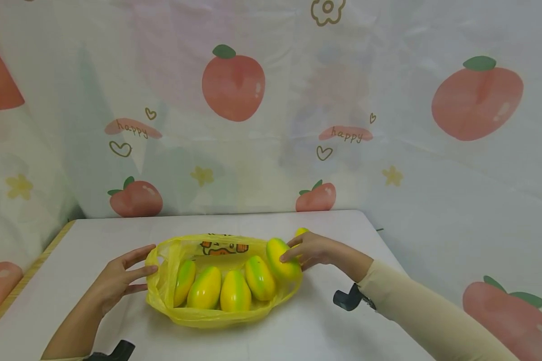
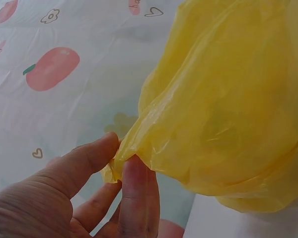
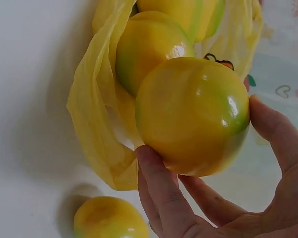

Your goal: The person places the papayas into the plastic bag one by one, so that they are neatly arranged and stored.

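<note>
A thin yellow plastic bag (image 1: 221,318) lies on its side, its mouth spread wide. Several glossy yellow-green mangoes (image 1: 205,288) sit in a row inside it. My left hand (image 1: 114,283) pinches the bag's left end between thumb and fingers, as the bunched plastic (image 2: 134,139) in the left wrist view confirms. At the bag's right end, my right hand (image 1: 313,249) holds another mango (image 3: 193,116) with thumb and fingertips around it, beside the row. One more mango (image 3: 111,219) lies on the table outside the bag, mostly hidden behind the right hand in the head view.
The white table (image 1: 334,321) has a wooden edge (image 1: 27,281) at the left. Behind it hangs a pale curtain (image 1: 271,100) printed with peaches, flowers and hearts. A black wrist mount (image 1: 349,298) juts from the right sleeve, and another (image 1: 117,351) from the left wrist.
</note>
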`<action>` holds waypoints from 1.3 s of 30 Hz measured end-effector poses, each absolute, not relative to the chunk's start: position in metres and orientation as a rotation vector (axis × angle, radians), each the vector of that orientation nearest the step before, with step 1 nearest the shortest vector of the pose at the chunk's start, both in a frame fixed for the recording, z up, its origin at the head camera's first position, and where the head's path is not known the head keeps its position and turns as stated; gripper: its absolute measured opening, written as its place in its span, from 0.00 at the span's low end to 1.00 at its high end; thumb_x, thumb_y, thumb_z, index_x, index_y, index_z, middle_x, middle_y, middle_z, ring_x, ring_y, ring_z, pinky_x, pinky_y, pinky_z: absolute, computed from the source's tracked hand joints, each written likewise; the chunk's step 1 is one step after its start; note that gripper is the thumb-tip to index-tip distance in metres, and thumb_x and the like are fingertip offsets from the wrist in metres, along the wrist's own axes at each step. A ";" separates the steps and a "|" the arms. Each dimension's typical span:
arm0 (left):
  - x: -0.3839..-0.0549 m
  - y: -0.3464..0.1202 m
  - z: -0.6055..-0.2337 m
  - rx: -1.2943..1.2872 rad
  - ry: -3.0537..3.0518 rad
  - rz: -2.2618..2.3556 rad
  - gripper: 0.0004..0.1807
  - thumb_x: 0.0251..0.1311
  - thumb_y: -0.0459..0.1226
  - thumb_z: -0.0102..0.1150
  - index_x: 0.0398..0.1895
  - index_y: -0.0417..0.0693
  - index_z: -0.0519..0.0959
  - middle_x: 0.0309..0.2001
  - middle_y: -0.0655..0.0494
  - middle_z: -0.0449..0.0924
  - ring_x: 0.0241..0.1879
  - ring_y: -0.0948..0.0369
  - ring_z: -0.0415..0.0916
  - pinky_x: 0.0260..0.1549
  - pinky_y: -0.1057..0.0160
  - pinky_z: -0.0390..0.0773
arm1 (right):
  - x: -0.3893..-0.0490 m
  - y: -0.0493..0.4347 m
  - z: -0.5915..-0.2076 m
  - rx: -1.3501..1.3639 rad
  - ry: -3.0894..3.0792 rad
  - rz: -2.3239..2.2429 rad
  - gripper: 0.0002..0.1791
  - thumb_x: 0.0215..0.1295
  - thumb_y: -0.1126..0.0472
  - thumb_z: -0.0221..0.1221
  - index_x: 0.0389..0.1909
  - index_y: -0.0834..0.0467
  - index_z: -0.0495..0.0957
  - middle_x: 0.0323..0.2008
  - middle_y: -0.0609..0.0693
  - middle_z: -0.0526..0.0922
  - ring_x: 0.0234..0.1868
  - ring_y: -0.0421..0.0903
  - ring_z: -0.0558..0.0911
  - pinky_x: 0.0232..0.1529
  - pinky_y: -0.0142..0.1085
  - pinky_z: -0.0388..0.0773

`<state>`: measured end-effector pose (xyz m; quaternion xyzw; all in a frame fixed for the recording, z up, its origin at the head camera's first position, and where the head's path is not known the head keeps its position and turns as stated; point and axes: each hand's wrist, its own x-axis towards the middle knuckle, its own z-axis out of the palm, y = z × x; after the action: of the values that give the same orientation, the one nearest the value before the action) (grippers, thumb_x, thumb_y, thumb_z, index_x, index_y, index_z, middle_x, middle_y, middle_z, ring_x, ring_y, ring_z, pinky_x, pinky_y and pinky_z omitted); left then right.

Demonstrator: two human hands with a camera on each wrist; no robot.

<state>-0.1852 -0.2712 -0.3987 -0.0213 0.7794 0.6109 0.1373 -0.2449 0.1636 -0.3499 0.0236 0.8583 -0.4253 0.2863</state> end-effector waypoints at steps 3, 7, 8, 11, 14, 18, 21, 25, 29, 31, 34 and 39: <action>-0.185 -0.271 -0.399 -0.059 2.253 1.770 0.44 0.63 0.45 0.65 0.77 0.45 0.54 0.76 0.38 0.49 0.50 0.70 0.74 0.47 0.59 0.85 | -0.244 0.162 -0.352 0.075 2.305 -1.115 0.37 0.56 0.56 0.71 0.63 0.68 0.70 0.58 0.59 0.75 0.51 0.56 0.81 0.47 0.45 0.85; -0.184 -0.271 -0.399 -0.055 2.248 1.773 0.44 0.64 0.45 0.64 0.77 0.45 0.53 0.76 0.38 0.49 0.50 0.71 0.74 0.47 0.59 0.84 | -0.244 0.159 -0.352 0.084 2.329 -1.080 0.38 0.55 0.54 0.72 0.63 0.68 0.71 0.56 0.59 0.77 0.51 0.56 0.81 0.47 0.44 0.85; -0.184 -0.271 -0.399 -0.053 2.248 1.772 0.44 0.64 0.45 0.64 0.77 0.45 0.53 0.76 0.38 0.49 0.51 0.70 0.74 0.47 0.59 0.84 | -0.244 0.159 -0.352 0.087 2.333 -1.074 0.38 0.55 0.54 0.72 0.63 0.67 0.72 0.56 0.59 0.77 0.51 0.56 0.81 0.46 0.44 0.85; -0.184 -0.271 -0.399 -0.050 2.255 1.764 0.44 0.64 0.45 0.63 0.77 0.45 0.53 0.76 0.38 0.49 0.51 0.70 0.74 0.47 0.59 0.84 | -0.245 0.156 -0.353 0.088 2.348 -1.051 0.37 0.54 0.54 0.72 0.62 0.66 0.73 0.55 0.57 0.77 0.49 0.55 0.81 0.46 0.44 0.85; -0.185 -0.272 -0.400 -0.052 2.266 1.756 0.44 0.64 0.45 0.64 0.77 0.45 0.53 0.76 0.38 0.49 0.52 0.68 0.74 0.47 0.59 0.84 | -0.245 0.153 -0.352 0.067 2.363 -1.026 0.37 0.54 0.53 0.72 0.62 0.66 0.74 0.54 0.57 0.78 0.48 0.54 0.81 0.46 0.44 0.86; -0.185 -0.272 -0.399 -0.059 2.278 1.747 0.44 0.63 0.46 0.64 0.77 0.46 0.53 0.76 0.38 0.49 0.53 0.68 0.73 0.46 0.59 0.85 | -0.243 0.149 -0.349 0.037 2.392 -0.978 0.37 0.54 0.53 0.72 0.62 0.66 0.73 0.55 0.58 0.78 0.48 0.54 0.81 0.45 0.43 0.86; -0.185 -0.272 -0.399 -0.061 2.279 1.744 0.44 0.63 0.46 0.64 0.78 0.46 0.53 0.76 0.37 0.48 0.52 0.68 0.73 0.46 0.59 0.85 | -0.242 0.144 -0.347 0.016 2.424 -0.940 0.38 0.53 0.53 0.73 0.63 0.66 0.73 0.57 0.58 0.77 0.48 0.53 0.80 0.44 0.42 0.86; -0.186 -0.271 -0.398 -0.064 2.276 1.748 0.45 0.63 0.46 0.65 0.78 0.46 0.53 0.76 0.37 0.48 0.50 0.70 0.74 0.46 0.60 0.85 | -0.242 0.139 -0.347 -0.005 2.464 -0.918 0.39 0.51 0.54 0.74 0.62 0.66 0.74 0.57 0.59 0.77 0.46 0.52 0.80 0.44 0.41 0.86; -0.185 -0.271 -0.397 -0.067 2.275 1.752 0.45 0.63 0.46 0.65 0.78 0.46 0.53 0.76 0.37 0.48 0.49 0.71 0.74 0.46 0.60 0.85 | -0.242 0.135 -0.345 0.006 2.466 -0.924 0.38 0.51 0.53 0.74 0.62 0.65 0.74 0.56 0.59 0.78 0.47 0.52 0.80 0.45 0.42 0.86; -0.185 -0.271 -0.396 -0.067 2.275 1.752 0.45 0.63 0.46 0.65 0.78 0.45 0.53 0.76 0.37 0.48 0.49 0.71 0.74 0.46 0.60 0.85 | -0.242 0.134 -0.344 0.008 2.460 -0.926 0.38 0.52 0.53 0.74 0.62 0.65 0.74 0.56 0.59 0.77 0.48 0.53 0.81 0.46 0.43 0.86; -0.184 -0.271 -0.396 -0.067 2.276 1.750 0.45 0.63 0.46 0.65 0.77 0.45 0.53 0.76 0.37 0.48 0.49 0.71 0.74 0.46 0.60 0.85 | -0.242 0.133 -0.344 0.004 2.447 -0.936 0.38 0.53 0.52 0.73 0.62 0.66 0.74 0.58 0.59 0.77 0.49 0.54 0.81 0.46 0.44 0.85; -0.184 -0.272 -0.397 -0.066 2.274 1.748 0.45 0.63 0.46 0.65 0.77 0.45 0.53 0.76 0.37 0.48 0.50 0.70 0.74 0.46 0.60 0.85 | -0.242 0.130 -0.342 -0.022 2.424 -0.963 0.38 0.54 0.51 0.72 0.62 0.66 0.74 0.58 0.59 0.78 0.51 0.56 0.82 0.45 0.44 0.86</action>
<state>-0.1836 -0.2717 -0.3968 -0.0228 0.7853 0.6036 0.1357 -0.2419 0.1303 -0.3423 -0.0082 0.8965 -0.3561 0.2636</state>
